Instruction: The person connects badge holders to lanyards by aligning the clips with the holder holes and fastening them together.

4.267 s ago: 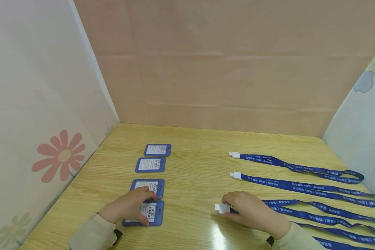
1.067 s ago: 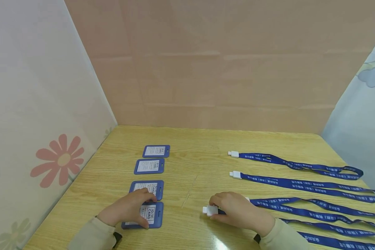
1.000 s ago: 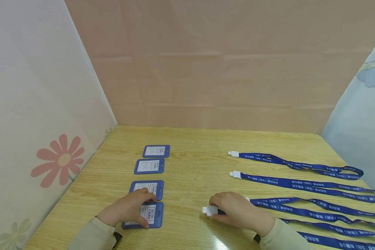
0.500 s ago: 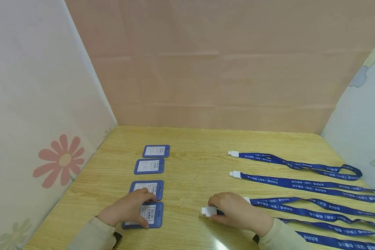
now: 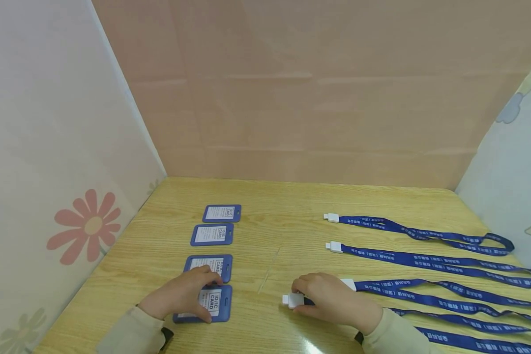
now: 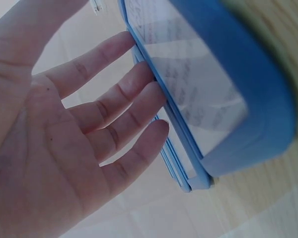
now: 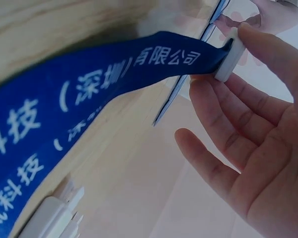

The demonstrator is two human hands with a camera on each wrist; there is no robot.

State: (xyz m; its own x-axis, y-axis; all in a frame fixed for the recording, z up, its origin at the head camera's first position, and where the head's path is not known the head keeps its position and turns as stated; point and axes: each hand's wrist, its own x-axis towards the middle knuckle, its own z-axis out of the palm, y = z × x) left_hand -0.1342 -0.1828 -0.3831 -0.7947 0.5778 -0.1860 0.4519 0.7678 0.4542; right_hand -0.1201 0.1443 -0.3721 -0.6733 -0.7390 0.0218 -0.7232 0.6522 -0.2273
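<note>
On the left of the head view, my left hand (image 5: 188, 293) grips the nearest blue ID card holder (image 5: 225, 304), thumb at its near edge and fingers at its far edge. It lies flat, slot end to the right. In the left wrist view, fingertips (image 6: 151, 94) touch the holder's edge. My right hand (image 5: 334, 301) pinches the white plastic buckle (image 5: 296, 300) of a blue printed lanyard (image 7: 124, 69), close above the table. The buckle's small end points left toward the holder, with a gap between them. The strap trails to the right, partly hidden under my hand.
Beyond the held holder lie more card holders (image 5: 212, 234) in a column on the wooden table (image 5: 274, 216). At right, several lanyards (image 5: 425, 263) stretch out, white buckles (image 5: 334, 247) facing left. Another buckle (image 5: 348, 284) sits just behind my right hand. Cloth walls (image 5: 318, 113) surround the table.
My right hand has moved left with the lanyard buckle over the past seconds, slowly of late, uncovering another lanyard's buckle behind it. The left hand keeps its grip on the card holder.
</note>
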